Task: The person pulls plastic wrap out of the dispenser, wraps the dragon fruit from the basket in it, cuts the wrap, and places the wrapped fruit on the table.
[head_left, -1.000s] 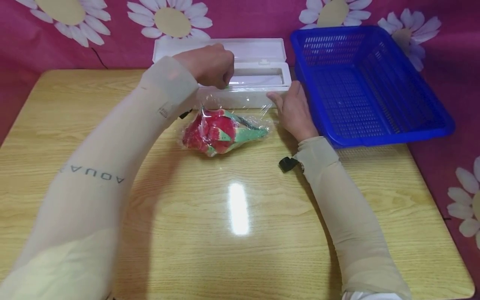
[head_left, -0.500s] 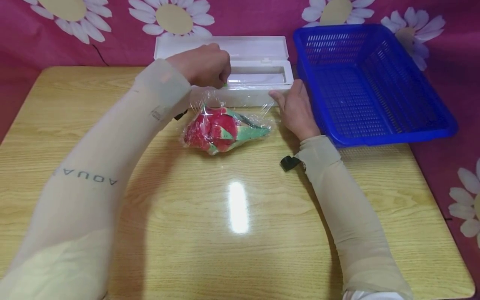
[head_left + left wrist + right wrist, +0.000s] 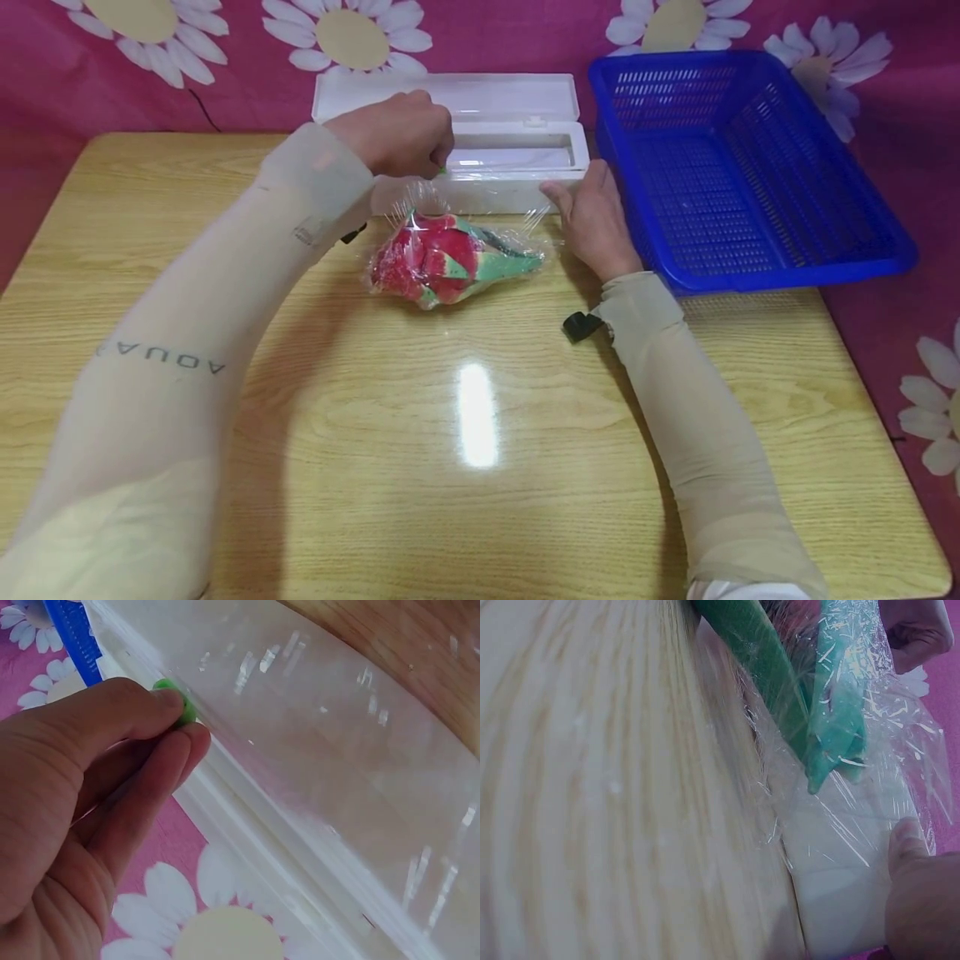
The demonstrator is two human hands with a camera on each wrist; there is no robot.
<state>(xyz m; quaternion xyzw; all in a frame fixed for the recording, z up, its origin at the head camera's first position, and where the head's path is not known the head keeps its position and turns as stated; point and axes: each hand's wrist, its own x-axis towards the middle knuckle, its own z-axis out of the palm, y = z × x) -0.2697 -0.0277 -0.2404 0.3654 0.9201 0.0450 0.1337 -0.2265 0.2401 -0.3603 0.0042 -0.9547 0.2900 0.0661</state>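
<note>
A white cling film dispenser [image 3: 480, 196] lies at the table's back with its lid [image 3: 510, 93] raised and a roll [image 3: 517, 158] inside. My left hand [image 3: 397, 133] is over its front edge, thumb and fingers pinching a small green slider [image 3: 184, 705] on the rail. My right hand [image 3: 596, 221] grips the dispenser's right end, thumb [image 3: 907, 836] on the front wall over the film. In front lies a red and green dragon fruit [image 3: 450, 262], covered by clear cling film [image 3: 840, 817] that stretches back up to the dispenser's edge.
A blue plastic basket [image 3: 780, 279] stands at the right, close beside the right hand. The wooden table [image 3: 420, 500] extends in front. A pink flowered cloth [image 3: 495, 33] hangs behind it.
My left hand has slid a little to the left along the dispenser's edge, with the green slider in its fingers. The right hand keeps its grip, and the dragon fruit stays in place.
</note>
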